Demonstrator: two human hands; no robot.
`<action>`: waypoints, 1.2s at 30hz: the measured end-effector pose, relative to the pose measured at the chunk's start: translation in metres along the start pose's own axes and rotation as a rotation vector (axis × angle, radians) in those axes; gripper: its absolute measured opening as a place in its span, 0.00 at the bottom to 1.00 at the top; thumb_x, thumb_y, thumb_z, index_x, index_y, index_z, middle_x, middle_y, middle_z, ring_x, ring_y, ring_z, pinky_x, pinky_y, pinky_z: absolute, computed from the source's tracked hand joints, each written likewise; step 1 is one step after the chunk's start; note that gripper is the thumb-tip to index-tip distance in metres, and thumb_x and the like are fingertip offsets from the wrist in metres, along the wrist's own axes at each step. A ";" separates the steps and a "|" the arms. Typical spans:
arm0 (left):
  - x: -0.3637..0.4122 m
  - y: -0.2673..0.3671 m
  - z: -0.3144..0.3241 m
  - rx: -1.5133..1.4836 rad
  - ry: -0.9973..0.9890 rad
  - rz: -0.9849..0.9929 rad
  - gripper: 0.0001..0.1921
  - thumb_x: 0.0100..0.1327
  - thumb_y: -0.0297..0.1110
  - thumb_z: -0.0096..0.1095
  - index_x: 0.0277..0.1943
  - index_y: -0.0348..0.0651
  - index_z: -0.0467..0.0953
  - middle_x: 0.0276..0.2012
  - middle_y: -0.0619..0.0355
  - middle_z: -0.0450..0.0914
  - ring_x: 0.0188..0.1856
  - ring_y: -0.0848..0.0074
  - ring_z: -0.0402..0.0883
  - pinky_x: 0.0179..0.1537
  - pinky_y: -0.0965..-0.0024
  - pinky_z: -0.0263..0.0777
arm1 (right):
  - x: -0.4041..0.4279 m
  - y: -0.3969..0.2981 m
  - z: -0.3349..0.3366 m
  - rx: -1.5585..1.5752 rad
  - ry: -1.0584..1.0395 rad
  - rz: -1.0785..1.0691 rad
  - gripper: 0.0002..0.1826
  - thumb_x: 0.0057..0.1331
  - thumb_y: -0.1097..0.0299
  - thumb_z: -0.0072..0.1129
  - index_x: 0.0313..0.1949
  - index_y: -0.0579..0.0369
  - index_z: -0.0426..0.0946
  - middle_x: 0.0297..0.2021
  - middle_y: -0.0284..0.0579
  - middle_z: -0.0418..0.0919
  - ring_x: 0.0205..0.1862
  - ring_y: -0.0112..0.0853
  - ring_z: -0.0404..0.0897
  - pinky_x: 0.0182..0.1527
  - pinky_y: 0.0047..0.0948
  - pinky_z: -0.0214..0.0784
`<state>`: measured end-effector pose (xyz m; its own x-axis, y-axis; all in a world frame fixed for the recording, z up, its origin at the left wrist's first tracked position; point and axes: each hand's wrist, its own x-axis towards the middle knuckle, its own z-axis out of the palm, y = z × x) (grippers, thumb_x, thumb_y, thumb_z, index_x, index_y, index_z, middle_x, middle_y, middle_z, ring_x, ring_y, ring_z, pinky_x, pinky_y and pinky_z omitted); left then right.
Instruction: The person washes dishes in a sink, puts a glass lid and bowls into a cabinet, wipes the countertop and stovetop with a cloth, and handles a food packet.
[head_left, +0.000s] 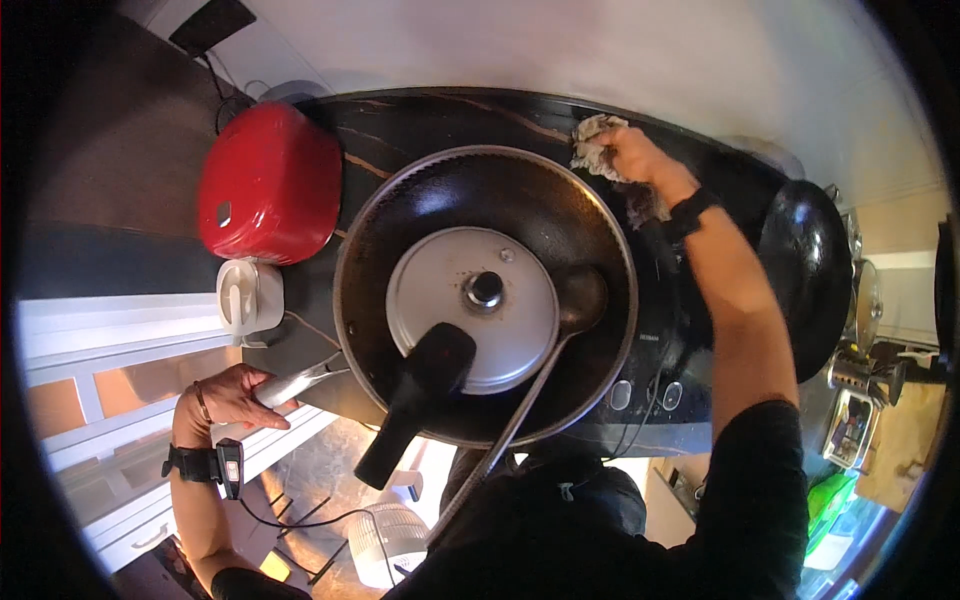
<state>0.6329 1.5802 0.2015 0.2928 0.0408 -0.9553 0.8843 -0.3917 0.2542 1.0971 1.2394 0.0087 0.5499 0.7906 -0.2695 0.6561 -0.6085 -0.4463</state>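
My left hand (241, 397) is wrapped around the metal handle (300, 381) of a large dark wok (487, 187) on the black worktop. Inside the wok lie a round silver-grey lid (435, 277) with a black knob, a metal ladle (583, 296) and a black long-handled utensil (416, 405). Both long handles stick out over the near rim. Beyond the wok's far right side, my right hand (641, 154) clutches a crumpled, stained cloth (596, 142) against the worktop near the wall. Part of the cloth is hidden by my fingers.
A red rounded appliance (270, 184) and a white jug-like container (251, 296) stand left of the wok. A second dark wok or pan (806, 277) sits at the right, past my forearm. Two oval controls (620, 394) are at the front edge. A cable hangs from my left wrist.
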 end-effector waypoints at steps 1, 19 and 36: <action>0.000 -0.007 0.003 -0.010 -0.001 -0.021 0.17 0.47 0.35 0.73 0.41 0.42 0.78 0.23 0.67 0.77 0.20 0.89 0.68 0.21 0.83 0.63 | 0.003 -0.038 -0.029 0.075 -0.111 0.124 0.23 0.56 0.79 0.50 0.53 0.48 0.71 0.44 0.50 0.77 0.44 0.35 0.76 0.49 0.29 0.66; 0.021 -0.020 -0.007 -0.053 -0.072 0.018 0.17 0.47 0.36 0.73 0.40 0.42 0.78 0.20 0.68 0.71 0.21 0.87 0.67 0.23 0.81 0.63 | 0.203 -0.243 -0.008 -0.562 -0.435 -0.583 0.26 0.61 0.54 0.49 0.58 0.49 0.65 0.65 0.48 0.49 0.64 0.45 0.55 0.60 0.40 0.53; -0.001 -0.016 0.012 0.043 0.008 -0.038 0.17 0.45 0.38 0.74 0.36 0.40 0.78 0.21 0.66 0.74 0.24 0.86 0.68 0.29 0.79 0.65 | 0.171 -0.118 0.017 -0.349 -0.324 -0.724 0.18 0.55 0.71 0.58 0.47 0.48 0.74 0.39 0.50 0.76 0.43 0.46 0.74 0.44 0.37 0.66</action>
<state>0.6142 1.5755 0.1965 0.2623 0.0633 -0.9629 0.8783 -0.4289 0.2111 1.1053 1.4471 0.0010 -0.2041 0.9401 -0.2732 0.9381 0.1080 -0.3291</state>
